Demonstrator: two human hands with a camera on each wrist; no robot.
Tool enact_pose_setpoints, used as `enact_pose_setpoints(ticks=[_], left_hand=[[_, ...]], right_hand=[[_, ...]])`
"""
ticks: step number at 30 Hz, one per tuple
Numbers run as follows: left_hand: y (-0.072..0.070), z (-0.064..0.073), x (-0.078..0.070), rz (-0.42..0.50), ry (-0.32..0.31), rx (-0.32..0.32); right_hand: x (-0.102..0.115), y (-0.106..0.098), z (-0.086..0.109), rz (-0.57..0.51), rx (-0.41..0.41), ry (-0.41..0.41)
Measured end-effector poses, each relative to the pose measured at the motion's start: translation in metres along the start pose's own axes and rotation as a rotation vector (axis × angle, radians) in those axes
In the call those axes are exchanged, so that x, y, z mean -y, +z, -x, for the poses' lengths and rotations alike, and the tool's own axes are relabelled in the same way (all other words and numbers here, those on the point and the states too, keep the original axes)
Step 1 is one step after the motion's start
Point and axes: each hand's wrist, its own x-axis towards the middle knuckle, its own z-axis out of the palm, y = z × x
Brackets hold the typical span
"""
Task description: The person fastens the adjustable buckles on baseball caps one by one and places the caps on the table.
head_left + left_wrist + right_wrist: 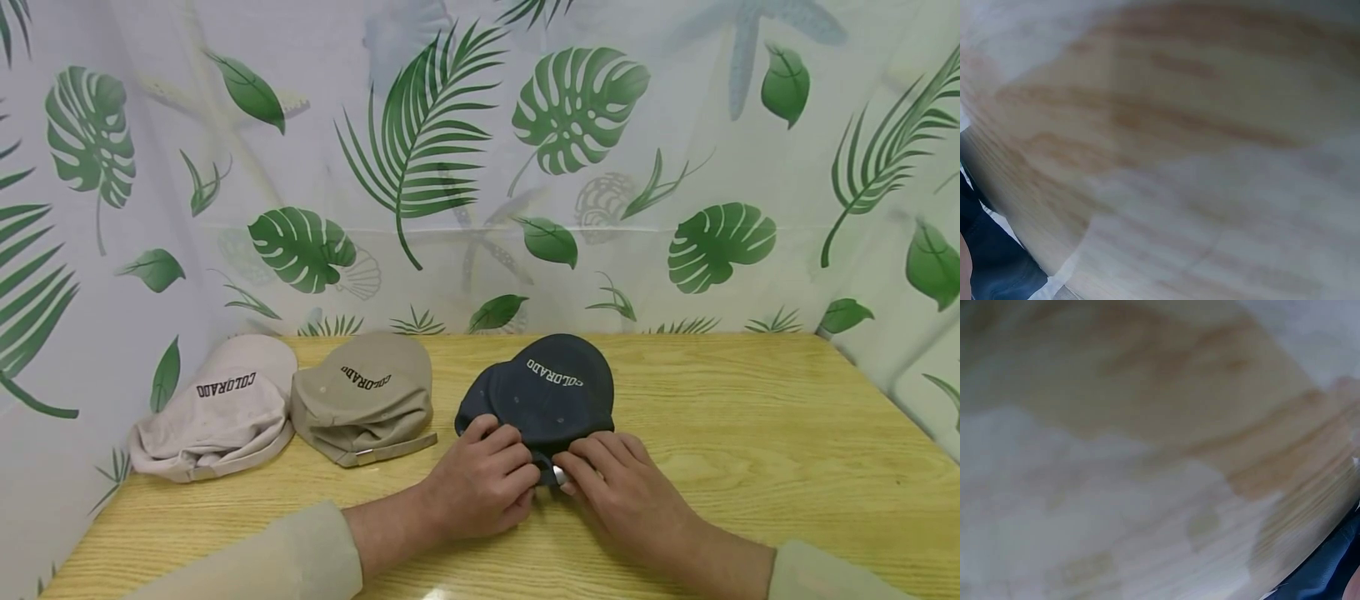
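A navy baseball cap (pixel 555 387) with white COLORADO lettering sits on the table, its adjustable back strap (pixel 542 469) toward me. My left hand (pixel 480 483) pinches the strap from the left side, fingers curled just below the cap's edge. On the other side, my right hand (pixel 633 496) pinches the strap at its silver buckle (pixel 559 475). Fingers cover much of the strap's length. Only a corner of the navy cap (pixel 997 259) shows in the left wrist view, and a sliver of the cap (pixel 1325 559) in the right wrist view.
To the left lie a khaki cap (pixel 367 383), its strap end sticking out to the right, and a pale beige cap (pixel 225 408) beside it. Both bear dark COLORADO lettering. A leaf-patterned white cloth (pixel 465 275) stands behind the wood-grain table (pixel 750 417).
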Motion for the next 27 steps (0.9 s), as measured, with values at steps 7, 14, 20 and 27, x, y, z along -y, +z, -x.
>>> enact_pose_setpoints(ticks=[7, 14, 20, 27], left_hand=[[0.0002, 0.0006, 0.0004, 0.029, 0.013, -0.008], [-0.0006, 0.0016, -0.0006, 0.039, -0.032, -0.002], [-0.0008, 0.0013, -0.0007, 0.029, -0.038, -0.003], [-0.0008, 0.0002, -0.0009, 0.025, -0.052, -0.014]], right_hand=[[0.0004, -0.0001, 0.001, -0.005, 0.02, 0.006], [0.0018, -0.0033, 0.0014, -0.008, 0.086, 0.047], [0.0014, -0.0046, 0.0018, 0.021, 0.1, 0.093], [-0.0008, -0.0041, 0.0025, 0.034, 0.106, 0.085]])
